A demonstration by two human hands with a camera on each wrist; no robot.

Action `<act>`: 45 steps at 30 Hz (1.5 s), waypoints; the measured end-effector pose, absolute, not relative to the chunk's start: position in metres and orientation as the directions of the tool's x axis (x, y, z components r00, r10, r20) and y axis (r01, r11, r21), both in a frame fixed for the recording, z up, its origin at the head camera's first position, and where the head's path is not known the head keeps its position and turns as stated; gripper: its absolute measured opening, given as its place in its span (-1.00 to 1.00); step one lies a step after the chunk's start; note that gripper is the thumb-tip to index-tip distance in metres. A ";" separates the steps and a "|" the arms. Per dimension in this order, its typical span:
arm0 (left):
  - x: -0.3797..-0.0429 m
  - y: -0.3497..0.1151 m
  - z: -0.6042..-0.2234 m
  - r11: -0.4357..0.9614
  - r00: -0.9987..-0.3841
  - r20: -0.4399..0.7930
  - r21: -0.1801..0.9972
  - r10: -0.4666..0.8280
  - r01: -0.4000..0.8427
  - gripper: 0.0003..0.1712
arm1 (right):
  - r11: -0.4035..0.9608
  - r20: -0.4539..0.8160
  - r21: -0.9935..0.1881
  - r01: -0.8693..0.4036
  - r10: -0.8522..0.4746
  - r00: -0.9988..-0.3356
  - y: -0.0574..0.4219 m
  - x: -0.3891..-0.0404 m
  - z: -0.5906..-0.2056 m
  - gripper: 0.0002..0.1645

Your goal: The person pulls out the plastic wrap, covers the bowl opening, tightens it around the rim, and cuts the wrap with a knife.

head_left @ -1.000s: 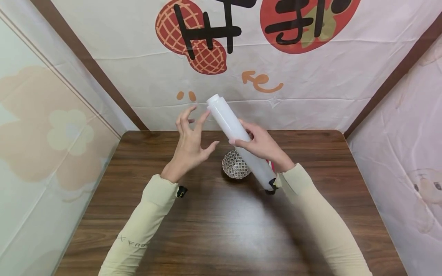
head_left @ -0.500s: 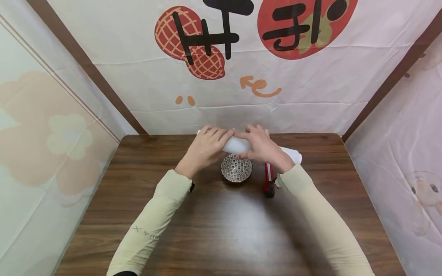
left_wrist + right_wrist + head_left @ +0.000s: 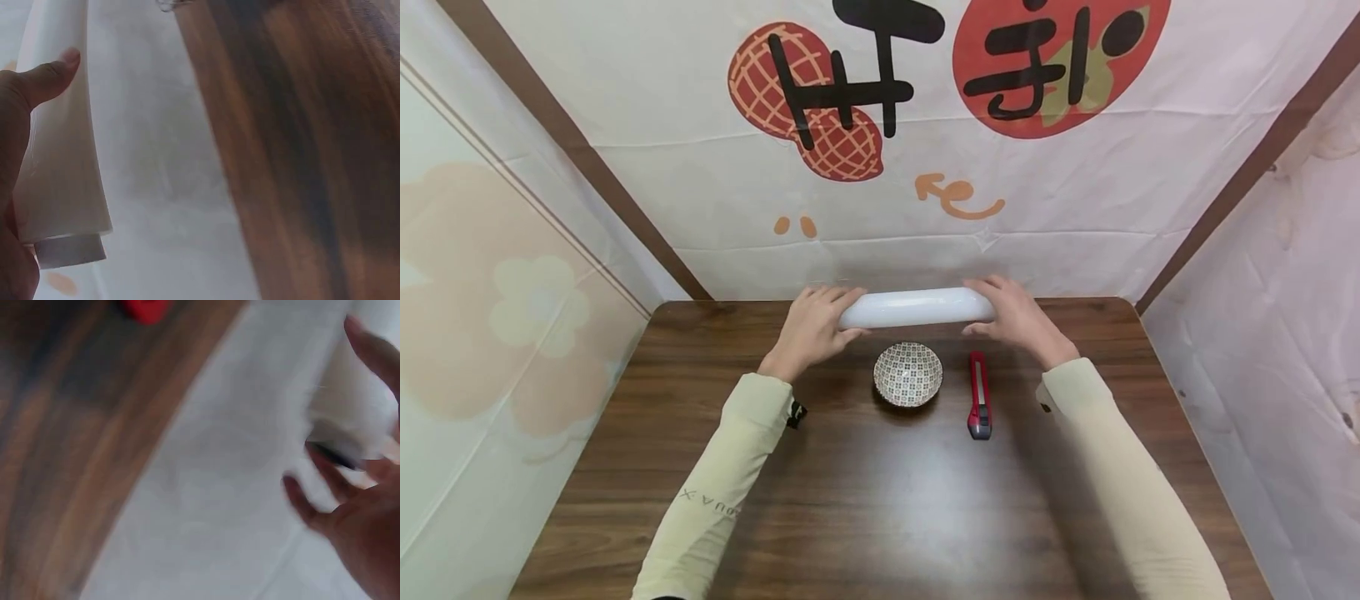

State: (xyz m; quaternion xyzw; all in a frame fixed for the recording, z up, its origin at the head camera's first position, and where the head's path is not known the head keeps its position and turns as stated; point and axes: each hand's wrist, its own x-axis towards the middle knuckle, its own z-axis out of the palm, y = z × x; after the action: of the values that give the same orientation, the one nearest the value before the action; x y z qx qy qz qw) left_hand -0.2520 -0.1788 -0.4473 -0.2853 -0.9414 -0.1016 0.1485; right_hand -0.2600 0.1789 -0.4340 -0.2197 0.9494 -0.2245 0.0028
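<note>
Both arms reach forward from the lower edge of the head view, and the two hands stand at opposite ends of a smooth white roll [image 3: 917,308] lying nearly level across the scene, close to the far edge of the wood-grained counter [image 3: 850,500]. The left hand [image 3: 811,327] grips the roll's left end, its fingers passing over the far side and its thumb along the near side; the left wrist view shows the thumb pressed flat to the surface and a narrower core projecting from the end. The right hand [image 3: 1018,321] curves about the opposite end, fingers above and thumb below, but blur in its wrist view leaves it impossible to tell whether it truly grips. Nearer the wearer, a patterned bowl [image 3: 907,375] sits below the roll's middle, with a red utility knife [image 3: 979,396] just to its right, the dark end towards the wearer. Writing appears on the left sleeve [image 3: 711,487] as small dark letters (an X is the clearest, the others being too small to read surely). The pale backdrop [image 3: 700,200] carries large black characters, cropped by the upper edge, over a red peanut [image 3: 842,150] and a red disc [image 3: 977,50].
</note>
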 end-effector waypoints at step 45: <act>-0.310 -0.176 -0.524 0.839 -0.923 -0.050 0.437 0.382 0.324 -0.34 | 0.843 -0.010 -0.062 -0.534 -0.535 -0.845 0.186 -0.296 -0.496 -0.21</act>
State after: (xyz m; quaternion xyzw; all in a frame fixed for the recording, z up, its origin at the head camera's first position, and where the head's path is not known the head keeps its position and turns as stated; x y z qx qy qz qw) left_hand -0.3099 -0.1755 -0.5242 -0.1845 -0.9565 -0.2156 -0.0679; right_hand -0.2964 0.1863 -0.4965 -0.2784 0.9599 -0.0283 0.0137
